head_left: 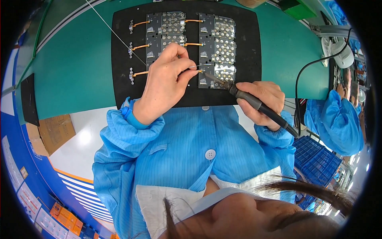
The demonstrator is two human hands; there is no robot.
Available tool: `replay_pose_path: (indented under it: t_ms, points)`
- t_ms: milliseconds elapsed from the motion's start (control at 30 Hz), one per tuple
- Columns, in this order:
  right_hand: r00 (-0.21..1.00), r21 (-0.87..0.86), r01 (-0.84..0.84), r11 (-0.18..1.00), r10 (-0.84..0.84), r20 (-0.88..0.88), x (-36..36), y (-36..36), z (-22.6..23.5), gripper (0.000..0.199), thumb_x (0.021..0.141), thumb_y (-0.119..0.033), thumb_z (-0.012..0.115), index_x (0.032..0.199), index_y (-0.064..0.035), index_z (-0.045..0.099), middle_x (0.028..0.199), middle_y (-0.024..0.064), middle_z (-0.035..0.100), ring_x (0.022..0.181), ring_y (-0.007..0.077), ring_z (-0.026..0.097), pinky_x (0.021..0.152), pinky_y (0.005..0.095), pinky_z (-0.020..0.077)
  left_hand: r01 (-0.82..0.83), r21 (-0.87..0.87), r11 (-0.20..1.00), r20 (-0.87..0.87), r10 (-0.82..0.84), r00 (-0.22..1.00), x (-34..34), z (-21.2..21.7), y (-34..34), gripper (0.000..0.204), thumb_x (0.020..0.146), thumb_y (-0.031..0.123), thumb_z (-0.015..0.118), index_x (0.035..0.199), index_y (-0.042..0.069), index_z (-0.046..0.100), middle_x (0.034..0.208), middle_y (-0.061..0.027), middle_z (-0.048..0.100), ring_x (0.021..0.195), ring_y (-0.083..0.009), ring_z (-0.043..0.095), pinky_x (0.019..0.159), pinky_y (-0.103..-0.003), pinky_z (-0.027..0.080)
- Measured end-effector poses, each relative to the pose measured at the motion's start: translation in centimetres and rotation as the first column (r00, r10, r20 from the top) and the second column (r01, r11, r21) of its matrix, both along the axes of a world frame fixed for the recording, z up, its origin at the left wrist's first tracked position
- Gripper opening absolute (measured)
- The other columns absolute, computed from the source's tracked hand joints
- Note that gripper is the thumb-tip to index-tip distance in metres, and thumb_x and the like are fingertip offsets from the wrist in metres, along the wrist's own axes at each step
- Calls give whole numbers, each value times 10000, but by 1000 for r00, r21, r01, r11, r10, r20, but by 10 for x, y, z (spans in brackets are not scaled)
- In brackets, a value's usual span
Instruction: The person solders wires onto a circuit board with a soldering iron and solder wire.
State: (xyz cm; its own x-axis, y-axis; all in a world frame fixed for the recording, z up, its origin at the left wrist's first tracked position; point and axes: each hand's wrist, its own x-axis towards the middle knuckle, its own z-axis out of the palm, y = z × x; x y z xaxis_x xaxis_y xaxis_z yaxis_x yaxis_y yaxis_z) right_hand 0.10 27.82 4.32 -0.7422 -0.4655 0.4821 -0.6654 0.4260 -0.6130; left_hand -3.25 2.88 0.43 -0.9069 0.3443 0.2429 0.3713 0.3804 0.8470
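Observation:
My right hand [262, 97] is wrapped round the black handle of a soldering iron [267, 110]. The iron's tip points left, at the front-right circuit board [205, 81], close to where a small orange flex cable meets it. Pinched in my left hand [164, 77] is a thin solder wire [115, 35], which slants down from the upper left and pokes out past the fingertips over that board. My left fingers hide most of this board's flex cable. Several more boards [154, 24] with silvery round contacts lie in two columns on a black mat [247, 59], their orange flex cables [140, 46] sticking out leftward.
The mat lies on a green tabletop [75, 67]. A black cord [297, 85] loops at the right, near a small white fan [343, 55]. Another person's blue sleeve [336, 127] and blue crates [314, 159] are beyond the right side. A cardboard box [57, 133] stands at lower left.

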Motion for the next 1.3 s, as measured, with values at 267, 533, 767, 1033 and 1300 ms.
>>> replay_pose_path:
  t_ms: [267, 533, 767, 1033, 1300]
  points:
    - [1000, 1, -6, 1000, 6, -1, 1, 1, 1, 224, 733, -83, 720, 903, 58, 687, 625, 116, 654, 479, 192, 635, 407, 261, 454, -4, 8, 1000, 9, 4, 1000, 0, 1, 1, 116, 765, -55, 714, 873, -20, 688, 931, -49, 518, 623, -77, 478, 520, -233, 368]
    - [1000, 7, 2, 1000, -2, -8, 0, 6, 9, 239, 723, -105, 725, 899, 52, 685, 619, 111, 644, 484, 210, 633, 420, 279, 451, 5, 3, 1000, 37, -5, 999, 0, 5, 1, 93, 771, -26, 699, 857, -35, 664, 923, -106, 530, 677, -221, 581, 611, -343, 470]
    - [997, 98, 59, 993, -63, 36, 6, 10, 16, 246, 714, -112, 731, 909, 30, 689, 623, 102, 639, 496, 215, 627, 455, 281, 450, 10, 32, 999, 16, -10, 1000, 2, 0, 2, 79, 772, -9, 697, 828, -24, 643, 927, -106, 524, 706, -267, 599, 619, -379, 472]
    - [995, 45, 47, 998, -50, 82, 7, 6, 10, 263, 700, -77, 733, 929, 43, 683, 628, 115, 637, 494, 212, 619, 446, 285, 438, 9, 29, 1000, -26, -8, 1000, 2, -2, 5, 67, 775, -11, 692, 807, -22, 634, 932, -108, 529, 712, -297, 592, 626, -391, 475]
    - [998, 67, 55, 996, -57, 24, 5, 3, 6, 270, 705, -84, 748, 935, 43, 685, 624, 112, 635, 483, 206, 611, 438, 289, 442, 8, 24, 1000, -26, -8, 1000, 2, -2, 5, 119, 766, -51, 712, 870, -51, 653, 931, -79, 523, 688, -148, 546, 572, -272, 427]
